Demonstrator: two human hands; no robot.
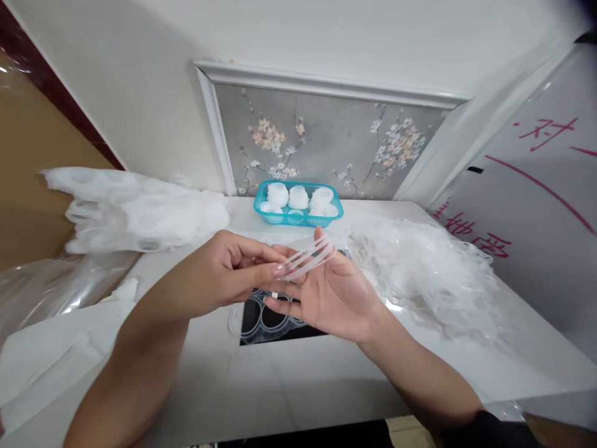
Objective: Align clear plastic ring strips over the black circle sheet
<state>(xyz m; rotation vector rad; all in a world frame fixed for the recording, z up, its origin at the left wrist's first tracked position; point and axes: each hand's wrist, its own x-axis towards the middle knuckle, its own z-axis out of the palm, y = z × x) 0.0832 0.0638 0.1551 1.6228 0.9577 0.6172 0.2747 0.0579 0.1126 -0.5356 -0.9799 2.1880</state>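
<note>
Several thin translucent white rings (pixel 308 261) are bunched together between my two hands, above the middle of the table. My left hand (pixel 237 267) pinches their left side between thumb and fingers. At their right side, the rings lie against the raised thumb of my right hand (pixel 331 292), palm turned up; its index finger is partly hidden behind them and its lower fingers are stretched out. Below my hands, a clear sheet with round openings (pixel 273 318) lies on a black mat (pixel 303 335), partly covered by the hands.
At the back, a blue basket (pixel 298 219) holds stacks of white rings in compartments. A heap of clear plastic sheets (pixel 424 274) lies right, and a white stack with round holes (pixel 140 208) lies left. A whiteboard with red writing (pixel 532 205) stands right. A framed floral panel (pixel 326 137) is behind.
</note>
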